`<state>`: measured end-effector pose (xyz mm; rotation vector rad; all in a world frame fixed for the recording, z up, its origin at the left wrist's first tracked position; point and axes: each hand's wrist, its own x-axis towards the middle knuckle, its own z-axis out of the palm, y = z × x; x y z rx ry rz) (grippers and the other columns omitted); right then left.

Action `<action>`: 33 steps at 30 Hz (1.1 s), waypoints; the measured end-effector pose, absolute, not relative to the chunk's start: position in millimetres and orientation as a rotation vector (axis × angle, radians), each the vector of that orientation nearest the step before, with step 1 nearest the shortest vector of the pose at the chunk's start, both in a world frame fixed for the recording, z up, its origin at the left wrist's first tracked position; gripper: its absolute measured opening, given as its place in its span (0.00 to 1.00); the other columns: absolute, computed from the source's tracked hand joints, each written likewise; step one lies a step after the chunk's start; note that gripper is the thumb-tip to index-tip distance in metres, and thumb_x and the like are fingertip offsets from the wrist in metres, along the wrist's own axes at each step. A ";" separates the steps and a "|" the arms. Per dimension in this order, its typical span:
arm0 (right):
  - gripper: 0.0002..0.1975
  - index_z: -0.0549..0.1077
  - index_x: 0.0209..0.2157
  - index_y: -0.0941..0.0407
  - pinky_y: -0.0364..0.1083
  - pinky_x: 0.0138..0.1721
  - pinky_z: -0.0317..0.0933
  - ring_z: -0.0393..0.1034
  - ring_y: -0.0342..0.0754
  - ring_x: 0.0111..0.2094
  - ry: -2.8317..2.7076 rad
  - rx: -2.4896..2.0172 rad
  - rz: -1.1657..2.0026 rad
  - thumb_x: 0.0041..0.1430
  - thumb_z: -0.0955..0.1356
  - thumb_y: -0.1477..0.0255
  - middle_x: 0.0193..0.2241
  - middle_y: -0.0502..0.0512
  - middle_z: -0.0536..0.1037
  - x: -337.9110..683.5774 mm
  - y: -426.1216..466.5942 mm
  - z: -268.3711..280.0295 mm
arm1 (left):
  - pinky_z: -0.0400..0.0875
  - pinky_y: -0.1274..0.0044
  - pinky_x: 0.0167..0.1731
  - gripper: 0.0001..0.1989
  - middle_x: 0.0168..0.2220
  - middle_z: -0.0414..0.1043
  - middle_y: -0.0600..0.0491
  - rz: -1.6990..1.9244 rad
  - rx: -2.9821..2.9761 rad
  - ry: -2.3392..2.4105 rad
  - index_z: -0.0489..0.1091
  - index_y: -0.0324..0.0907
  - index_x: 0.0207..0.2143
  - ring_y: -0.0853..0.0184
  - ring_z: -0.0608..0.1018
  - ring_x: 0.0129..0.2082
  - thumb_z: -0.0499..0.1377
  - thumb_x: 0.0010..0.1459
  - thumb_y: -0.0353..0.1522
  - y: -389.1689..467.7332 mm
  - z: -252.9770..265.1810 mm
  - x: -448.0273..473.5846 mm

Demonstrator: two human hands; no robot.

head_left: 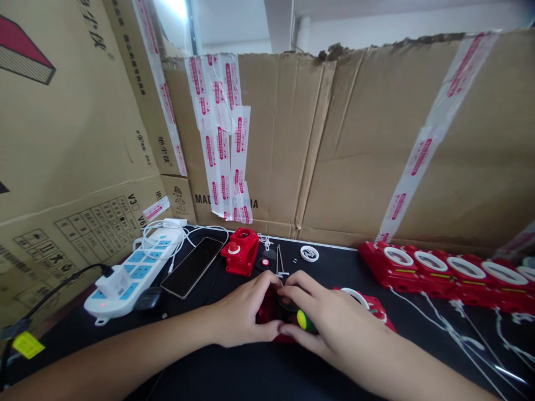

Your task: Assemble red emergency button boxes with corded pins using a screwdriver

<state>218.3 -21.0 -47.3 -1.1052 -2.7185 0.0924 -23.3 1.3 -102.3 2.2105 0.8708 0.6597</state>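
My left hand (240, 313) is closed around the left side of a red plastic housing (264, 309), which sits low at the middle of the table and is mostly hidden by my fingers. From the other side my right hand (324, 314) curls over the same housing. A screwdriver handle, green with a yellow end (306, 321), pokes out between the thumb and fingers of that hand; its tip is hidden. Just beyond my fingertips lies a pair of thin metal rods (280, 257). Behind my right hand is another red housing with a white ring (355, 297), partly covered.
A red housing (240, 252) stands upright behind my left hand, beside a black phone (193, 267) and a white power strip (156, 253). A white dish (309, 254) holds small metal pieces. Several red housings with white rings (430, 262) line the right side. Cardboard walls (271, 139) enclose the back and left.
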 end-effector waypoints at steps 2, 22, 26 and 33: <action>0.17 0.78 0.56 0.50 0.52 0.35 0.80 0.83 0.51 0.33 -2.667 -1.070 0.164 0.67 0.75 0.65 0.52 0.57 0.79 220.9 -20.1 -46.0 | 0.75 0.64 0.49 0.25 0.52 0.72 0.47 0.674 2.219 0.849 0.62 0.45 0.56 0.55 0.78 0.48 0.67 0.62 0.41 1.7 -101.9 -23.3; 0.26 0.76 0.65 0.47 0.51 0.28 0.79 0.81 0.48 0.26 -2.689 -1.027 0.040 0.66 0.72 0.67 0.58 0.62 0.78 235.3 -32.7 -56.4 | 0.73 0.63 0.54 0.21 0.53 0.72 0.47 0.678 2.207 0.790 0.65 0.46 0.54 0.55 0.77 0.50 0.65 0.64 0.41 1.0 -100.3 -23.5; 0.17 0.81 0.58 0.45 0.53 0.36 0.82 0.82 0.49 0.30 -2.647 -1.050 0.195 0.70 0.70 0.66 0.56 0.60 0.79 235.1 -34.3 -41.9 | 0.73 0.65 0.54 0.20 0.53 0.71 0.48 0.672 2.221 0.781 0.65 0.46 0.53 0.56 0.77 0.49 0.65 0.62 0.39 0.6 -100.7 -22.2; 0.18 0.81 0.59 0.45 0.55 0.41 0.81 0.84 0.53 0.39 -2.636 -1.120 0.361 0.76 0.65 0.64 0.55 0.61 0.78 236.5 -26.2 -44.6 | 0.74 0.65 0.54 0.20 0.52 0.71 0.49 0.678 2.238 0.787 0.65 0.46 0.54 0.56 0.77 0.49 0.66 0.61 0.38 0.8 -101.6 -22.3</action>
